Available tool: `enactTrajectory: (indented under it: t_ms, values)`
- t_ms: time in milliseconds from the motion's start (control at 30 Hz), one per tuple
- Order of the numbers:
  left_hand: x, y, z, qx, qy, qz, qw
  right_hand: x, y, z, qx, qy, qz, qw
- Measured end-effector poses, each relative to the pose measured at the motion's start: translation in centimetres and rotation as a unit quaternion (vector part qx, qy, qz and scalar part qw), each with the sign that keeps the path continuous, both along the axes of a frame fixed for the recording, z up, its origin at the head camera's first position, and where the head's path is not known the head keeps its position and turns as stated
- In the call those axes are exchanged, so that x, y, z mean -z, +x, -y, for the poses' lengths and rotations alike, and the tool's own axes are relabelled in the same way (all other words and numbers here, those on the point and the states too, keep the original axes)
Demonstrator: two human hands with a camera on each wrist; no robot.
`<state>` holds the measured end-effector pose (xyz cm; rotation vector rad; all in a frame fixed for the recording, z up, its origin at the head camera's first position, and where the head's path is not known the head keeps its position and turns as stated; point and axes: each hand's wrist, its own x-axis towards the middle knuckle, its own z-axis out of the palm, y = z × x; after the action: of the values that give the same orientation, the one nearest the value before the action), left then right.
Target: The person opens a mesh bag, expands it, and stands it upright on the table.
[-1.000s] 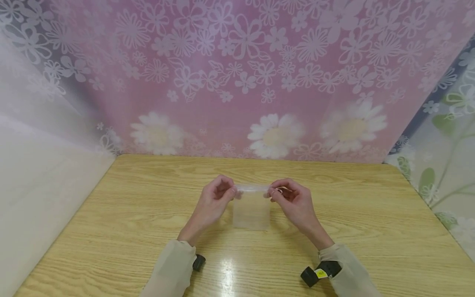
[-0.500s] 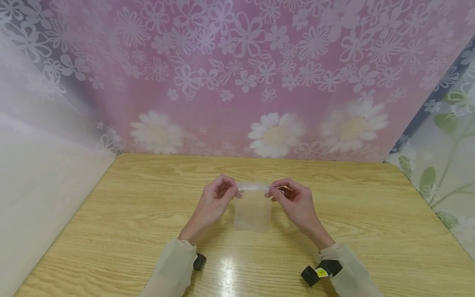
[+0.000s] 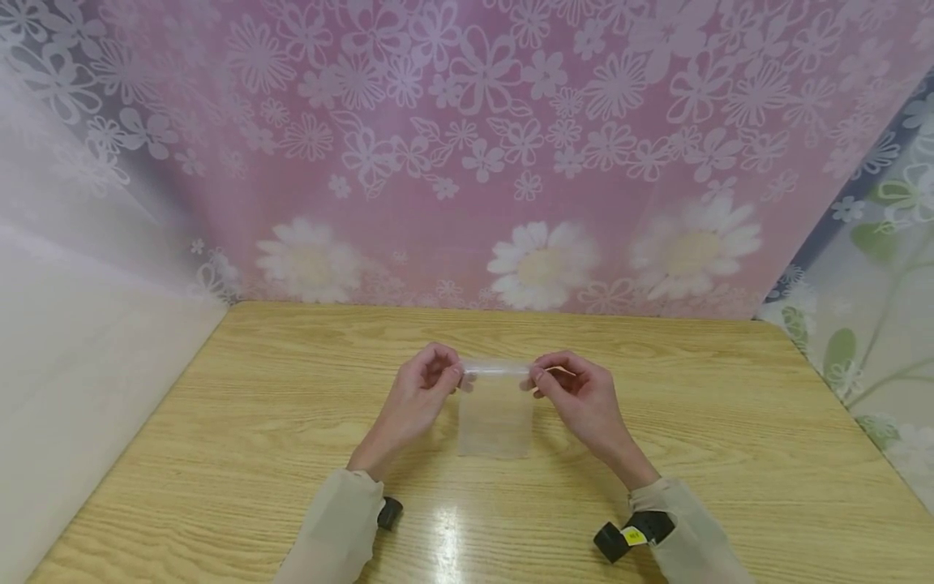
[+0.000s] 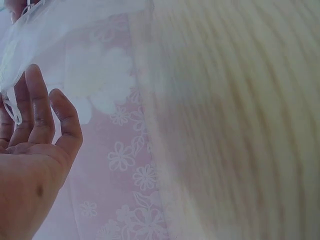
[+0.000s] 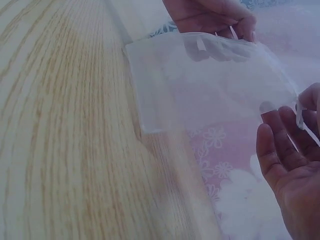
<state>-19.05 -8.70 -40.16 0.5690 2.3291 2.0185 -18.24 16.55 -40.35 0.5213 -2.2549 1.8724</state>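
A small sheer white drawstring pouch (image 3: 494, 422) hangs flat between my two hands in the head view. Its left top corner is pinched by my left hand (image 3: 416, 393), and the right top corner by my right hand (image 3: 586, 397). In the left wrist view, a thin white cord loop (image 4: 15, 111) dangles by the left fingers. The right wrist view shows the pouch (image 5: 195, 85) from the side, thin enough that fingers show through it. Remaining fingers of the right hand (image 5: 295, 172) are loosely bent behind the cloth. No contents are visible inside it.
A light wood-grain table (image 3: 292, 422) lies below the hands. Behind it hangs a pink flowered curtain (image 3: 409, 178), with a pale panel (image 3: 87, 341) at the left and a leafy one at the right. Black wrist cameras (image 3: 613, 542) sit at both cuffs.
Both hands keep their pinch on the pouch. The left hand has shifted very slightly left over the last half second, and the pouch has swayed a little with it.
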Motion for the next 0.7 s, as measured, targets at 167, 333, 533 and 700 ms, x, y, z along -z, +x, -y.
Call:
enactTrajectory:
  t_ms: [167,333,533,700]
  values:
    - [-0.11,0.04,-0.04,-0.003,0.009,0.012,0.9999,0.13,-0.18,-0.21,-0.033,-0.029,-0.026,0.9987]
    - [-0.14,-0.03,-0.19,0.011,0.011,0.029,0.9994,0.29,-0.36,-0.25,-0.050,-0.034,-0.057,0.9965]
    - [-0.21,-0.01,0.19,0.062,0.021,0.052,0.9965,0.40,-0.38,-0.32,-0.036,-0.022,-0.048,0.9979]
    - [-0.37,0.01,0.26,0.092,0.005,0.056,0.9941,0.30,-0.42,-0.39,-0.050,-0.021,-0.036,0.9979]
